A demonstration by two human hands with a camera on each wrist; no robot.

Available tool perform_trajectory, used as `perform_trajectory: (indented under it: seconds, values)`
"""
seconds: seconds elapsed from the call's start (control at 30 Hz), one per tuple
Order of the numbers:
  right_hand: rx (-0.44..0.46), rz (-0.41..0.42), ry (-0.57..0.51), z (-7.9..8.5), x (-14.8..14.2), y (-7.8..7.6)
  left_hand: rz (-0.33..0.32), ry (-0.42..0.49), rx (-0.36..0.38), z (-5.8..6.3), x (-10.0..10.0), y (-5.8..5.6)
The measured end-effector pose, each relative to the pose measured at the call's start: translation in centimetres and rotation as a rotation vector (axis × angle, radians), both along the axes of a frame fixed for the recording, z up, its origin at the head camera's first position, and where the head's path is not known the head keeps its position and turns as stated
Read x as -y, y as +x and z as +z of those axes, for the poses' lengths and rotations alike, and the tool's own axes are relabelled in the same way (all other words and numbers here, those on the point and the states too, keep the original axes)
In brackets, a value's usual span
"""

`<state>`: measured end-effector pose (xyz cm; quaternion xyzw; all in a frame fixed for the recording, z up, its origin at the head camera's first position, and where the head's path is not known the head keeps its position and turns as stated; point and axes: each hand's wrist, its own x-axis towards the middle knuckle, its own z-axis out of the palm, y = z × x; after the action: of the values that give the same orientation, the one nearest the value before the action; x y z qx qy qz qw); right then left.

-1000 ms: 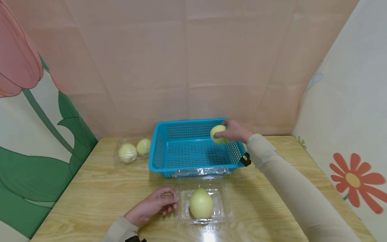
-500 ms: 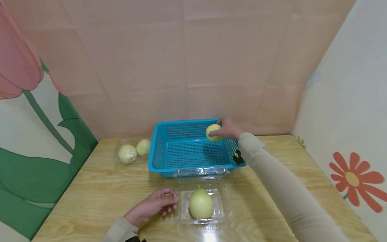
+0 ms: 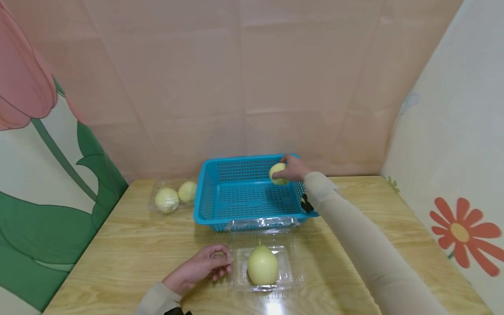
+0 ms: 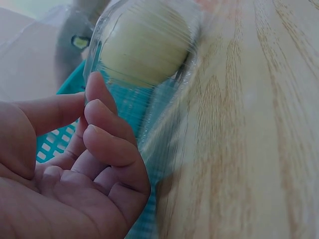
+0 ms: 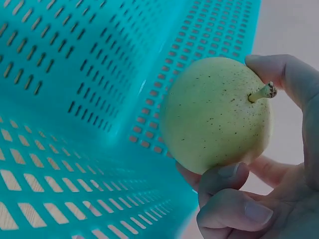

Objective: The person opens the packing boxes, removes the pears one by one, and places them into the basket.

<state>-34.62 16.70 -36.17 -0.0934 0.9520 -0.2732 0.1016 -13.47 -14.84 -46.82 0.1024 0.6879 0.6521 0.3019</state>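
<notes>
Over the right end of a blue plastic basket (image 3: pixel 248 192), my right hand (image 3: pixel 294 169) grips a pale yellow-green pear (image 5: pixel 214 114). In the right wrist view its stem points toward my thumb side, and the basket's slotted walls lie behind it. My left hand (image 3: pixel 204 264) is at the left edge of a clear plastic clamshell box (image 3: pixel 289 267), thumb and fingertips pinching its rim in the left wrist view. Inside that box sits another pear (image 3: pixel 262 265); the lid stands open, leaning toward the basket's front.
Left of the basket is another clear box (image 3: pixel 153 203) with two pears (image 3: pixel 166 200) in it. All stands on a wood-grain table (image 3: pixel 130 245). A pinkish-brown sheet hangs behind, and painted walls rise on both sides.
My right hand has moved slightly left with the pear, over the basket. The left hand and the front box have stayed in place.
</notes>
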Motion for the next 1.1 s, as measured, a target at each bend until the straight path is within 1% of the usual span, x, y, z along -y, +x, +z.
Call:
perform_trajectory:
  seconds: [0.1,0.3,0.47,0.6,0.77,0.93,1.1]
  values:
    - [-0.001,0.019,0.043,-0.5,0.2,0.0,-0.001,-0.004,0.000,0.0,0.1,0.1]
    - [-0.002,0.066,0.182,-1.6,0.9,-0.3,-0.005,-0.008,-0.004,0.0,0.3,0.2]
    - [-0.031,0.061,0.281,-2.4,1.2,-0.7,-0.004,-0.012,-0.005,0.1,0.4,0.1]
    - [-0.046,0.044,0.306,-3.1,1.1,-0.8,-0.005,-0.008,0.001,0.2,0.4,0.2]
    - [-0.035,0.032,0.321,-4.1,0.8,-0.8,-0.014,-0.003,0.007,0.4,0.5,0.6]
    - [-0.016,0.026,0.315,-3.8,1.0,-0.3,-0.019,-0.005,0.009,0.5,0.5,0.6]
    - [-0.065,0.036,0.317,-3.7,1.3,-0.2,-0.019,-0.007,-0.002,0.5,0.7,0.7]
